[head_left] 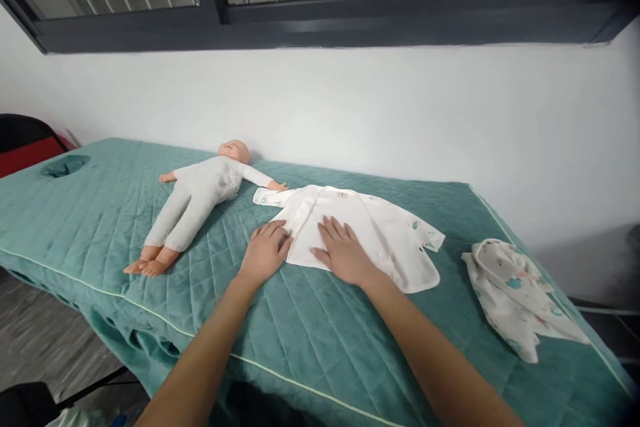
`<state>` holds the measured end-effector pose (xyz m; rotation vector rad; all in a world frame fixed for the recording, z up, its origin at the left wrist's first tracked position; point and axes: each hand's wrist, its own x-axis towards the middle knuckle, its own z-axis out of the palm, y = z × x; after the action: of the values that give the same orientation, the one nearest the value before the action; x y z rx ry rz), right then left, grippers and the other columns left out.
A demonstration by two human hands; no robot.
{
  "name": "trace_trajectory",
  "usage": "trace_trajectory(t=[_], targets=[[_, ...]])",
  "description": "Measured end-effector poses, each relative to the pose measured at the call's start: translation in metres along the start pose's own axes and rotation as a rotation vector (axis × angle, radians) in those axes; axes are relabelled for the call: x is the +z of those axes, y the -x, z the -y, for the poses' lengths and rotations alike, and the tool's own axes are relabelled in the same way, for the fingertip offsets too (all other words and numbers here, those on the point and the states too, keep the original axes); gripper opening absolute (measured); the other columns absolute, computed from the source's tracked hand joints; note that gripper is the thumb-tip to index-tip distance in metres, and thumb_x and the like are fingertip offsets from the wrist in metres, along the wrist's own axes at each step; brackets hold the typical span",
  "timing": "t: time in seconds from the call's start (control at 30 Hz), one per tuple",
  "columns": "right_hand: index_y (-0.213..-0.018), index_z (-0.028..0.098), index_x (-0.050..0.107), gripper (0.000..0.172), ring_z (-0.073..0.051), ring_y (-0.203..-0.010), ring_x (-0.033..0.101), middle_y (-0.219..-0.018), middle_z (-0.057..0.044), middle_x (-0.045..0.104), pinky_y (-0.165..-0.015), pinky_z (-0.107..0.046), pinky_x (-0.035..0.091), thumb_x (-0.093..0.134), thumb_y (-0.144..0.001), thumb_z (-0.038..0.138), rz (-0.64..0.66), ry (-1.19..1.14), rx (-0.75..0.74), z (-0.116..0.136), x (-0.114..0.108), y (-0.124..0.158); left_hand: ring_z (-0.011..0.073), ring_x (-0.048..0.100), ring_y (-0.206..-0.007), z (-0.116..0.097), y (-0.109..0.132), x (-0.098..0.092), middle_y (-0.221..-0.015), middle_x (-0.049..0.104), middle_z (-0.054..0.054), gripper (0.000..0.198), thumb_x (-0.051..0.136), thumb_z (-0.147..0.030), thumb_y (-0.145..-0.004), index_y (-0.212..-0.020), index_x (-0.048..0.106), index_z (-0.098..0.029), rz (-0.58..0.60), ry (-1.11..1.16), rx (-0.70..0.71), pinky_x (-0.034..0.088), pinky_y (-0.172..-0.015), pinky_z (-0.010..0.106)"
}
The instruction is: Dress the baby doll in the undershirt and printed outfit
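A small white baby shirt (380, 230) lies spread flat on a green quilted table (310, 333). My right hand (343, 250) rests palm down on the shirt's lower middle, fingers stretched out. My left hand (265, 250) lies flat at the shirt's left edge, its fingertips touching the cloth. A baby doll (200, 197) in a pale grey suit lies on its back to the left, arms out, one hand near the shirt's sleeve.
A crumpled white patterned garment (515, 293) lies at the table's right end. A round face hole (65, 165) is in the far left of the cover. A white wall and dark window frame stand behind. A red and black chair (25, 143) is at far left.
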<state>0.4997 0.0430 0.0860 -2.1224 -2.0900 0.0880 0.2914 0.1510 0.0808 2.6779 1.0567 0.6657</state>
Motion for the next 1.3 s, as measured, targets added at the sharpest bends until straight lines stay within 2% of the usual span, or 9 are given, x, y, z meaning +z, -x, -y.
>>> trace_trajectory(t=[0.1,0.2,0.37,0.47,0.57,0.7,0.9,1.13,1.3], targets=[[-0.156,0.016,0.038,0.071,-0.029,-0.156,0.017,-0.166,-0.012,0.024,-0.125,-0.052,0.018,0.033,-0.101,0.061,0.071,-0.125,-0.152,0.003,-0.009,0.017,0.0240,0.058,-0.124,0.003,0.000,0.000,-0.133,0.067,0.004,0.029,0.047,-0.038,-0.099,-0.080,0.063,-0.023,0.005,0.038,-0.027,0.046,-0.105,0.045],[-0.151,0.023,0.046,0.066,-0.026,-0.152,0.029,-0.161,-0.007,0.038,-0.124,-0.045,0.026,0.036,-0.099,0.063,0.042,-0.293,-0.081,-0.027,-0.028,0.027,0.0247,0.058,-0.124,0.008,-0.003,0.004,-0.130,0.068,0.005,0.029,0.048,-0.037,-0.098,-0.076,0.061,-0.023,-0.020,0.060,-0.063,0.046,-0.106,0.046],[-0.135,0.015,0.059,0.051,-0.031,-0.131,0.054,-0.141,-0.017,0.059,-0.112,-0.046,0.041,0.040,-0.098,0.043,-0.432,-0.194,0.563,-0.117,-0.052,0.047,0.0253,0.059,-0.122,0.022,-0.009,0.014,-0.125,0.068,0.010,0.018,0.047,-0.028,-0.095,-0.094,0.064,-0.021,-0.089,0.111,-0.165,0.044,-0.109,0.045],[-0.124,0.005,0.062,0.059,-0.045,-0.127,0.051,-0.133,-0.030,0.057,-0.103,-0.056,0.043,0.053,-0.089,0.052,-0.386,0.037,0.927,-0.153,-0.055,0.068,0.0254,0.060,-0.121,0.028,-0.010,0.019,-0.123,0.068,0.010,0.017,0.047,-0.024,-0.093,-0.097,0.064,-0.021,-0.130,0.157,-0.161,0.045,-0.109,0.045],[-0.112,0.011,0.065,0.058,-0.041,-0.109,0.063,-0.116,-0.026,0.066,-0.089,-0.050,0.049,0.054,-0.086,0.062,-0.192,-0.016,1.073,-0.163,-0.058,0.083,0.0257,0.061,-0.119,0.032,-0.008,0.021,-0.121,0.069,0.010,0.016,0.049,-0.024,-0.092,-0.096,0.064,-0.021,-0.170,0.209,-0.139,0.046,-0.108,0.046],[-0.088,0.021,0.064,0.036,-0.033,-0.089,0.067,-0.089,-0.013,0.070,-0.075,-0.041,0.047,0.054,-0.084,0.054,-0.104,-0.113,0.997,-0.165,-0.063,0.087,0.0253,0.062,-0.117,0.036,-0.007,0.023,-0.120,0.069,0.010,0.015,0.050,-0.024,-0.091,-0.095,0.064,-0.021,-0.185,0.242,-0.119,0.047,-0.106,0.046],[-0.100,0.019,0.061,0.028,-0.032,-0.096,0.064,-0.097,-0.013,0.069,-0.081,-0.042,0.047,0.056,-0.082,0.039,-0.575,-0.152,1.098,-0.171,-0.059,0.086,0.0254,0.063,-0.116,0.039,-0.006,0.024,-0.120,0.069,0.009,0.015,0.051,-0.024,-0.090,-0.093,0.066,-0.022,-0.179,0.245,-0.114,0.048,-0.106,0.046],[-0.111,0.016,0.063,0.033,-0.032,-0.118,0.057,-0.123,-0.018,0.063,-0.104,-0.049,0.045,0.053,-0.084,0.031,-0.716,-0.147,0.593,-0.146,-0.032,0.071,0.0261,0.062,-0.117,0.036,-0.008,0.025,-0.119,0.068,0.010,0.016,0.052,-0.021,-0.088,-0.094,0.067,-0.021,-0.186,0.260,-0.136,0.047,-0.107,0.047],[-0.107,0.022,0.065,0.024,-0.028,-0.125,0.056,-0.131,-0.012,0.065,-0.108,-0.049,0.045,0.048,-0.094,0.030,-0.889,-0.119,0.360,-0.106,-0.039,0.060,0.0254,0.060,-0.120,0.029,-0.005,0.014,-0.125,0.065,0.011,0.022,0.051,-0.019,-0.089,-0.104,0.067,-0.020,-0.249,0.319,-0.191,0.047,-0.108,0.047]])
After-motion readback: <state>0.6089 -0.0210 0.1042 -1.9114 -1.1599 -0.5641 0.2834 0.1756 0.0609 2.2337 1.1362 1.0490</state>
